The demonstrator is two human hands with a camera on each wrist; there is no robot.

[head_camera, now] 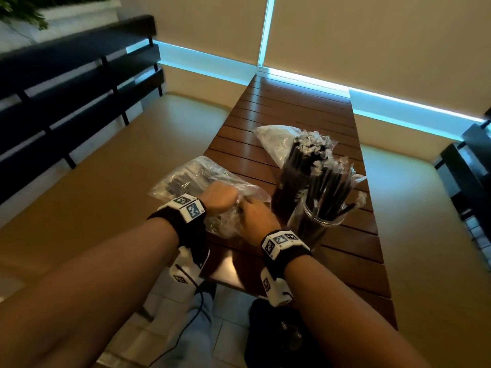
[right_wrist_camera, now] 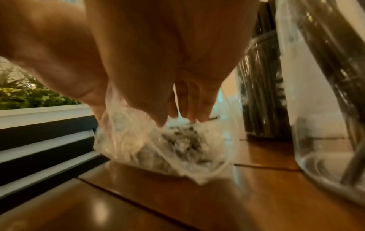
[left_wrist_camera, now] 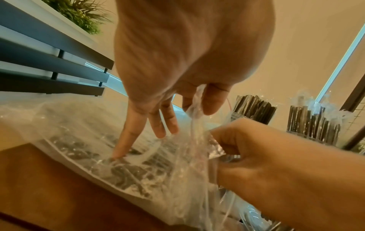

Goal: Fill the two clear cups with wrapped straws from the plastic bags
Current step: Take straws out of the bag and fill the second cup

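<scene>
A clear plastic bag of black wrapped straws lies at the near left corner of the slatted wooden table. My left hand pinches the bag's open edge between thumb and forefinger, and its little finger presses into the straws. My right hand grips the other side of the opening with curled fingers. The right wrist view shows that hand over the bag. To the right stand two clear cups holding wrapped straws, the near cup and the far cup.
An emptier crumpled plastic bag lies behind the cups. A dark slatted bench back runs along the left, with tan seat cushions on both sides of the table. A black bag sits on the floor under the table's near end.
</scene>
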